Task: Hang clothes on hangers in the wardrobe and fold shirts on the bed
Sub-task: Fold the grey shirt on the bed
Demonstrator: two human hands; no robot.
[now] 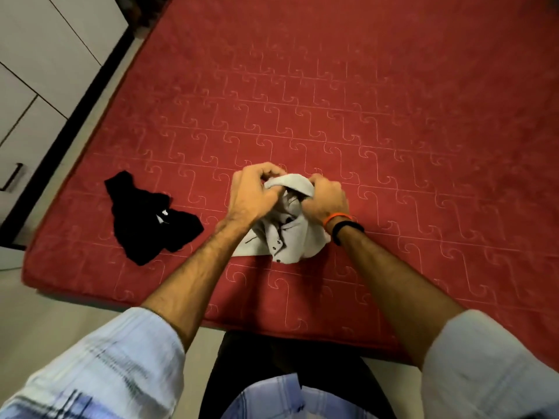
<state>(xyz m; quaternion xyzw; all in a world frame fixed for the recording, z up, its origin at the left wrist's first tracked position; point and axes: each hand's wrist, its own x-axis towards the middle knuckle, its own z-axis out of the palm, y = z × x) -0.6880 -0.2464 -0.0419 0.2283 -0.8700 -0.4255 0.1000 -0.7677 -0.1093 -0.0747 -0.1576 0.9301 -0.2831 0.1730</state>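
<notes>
A crumpled light grey button-up shirt (287,234) lies bunched on the red bed (393,131), near its front edge. My left hand (254,195) grips the shirt's upper fabric from the left, fingers curled round it. My right hand (326,198), with an orange and a black band at the wrist, grips the same bunched top from the right. The two hands are close together. A black shirt (151,219) lies crumpled on the bed to the left, apart from both hands.
White wardrobe doors (45,71) with a dark handle (13,176) stand at the left, across a narrow strip of pale floor (39,313) from the bed's left edge. The red quilted mattress stretches far back and right.
</notes>
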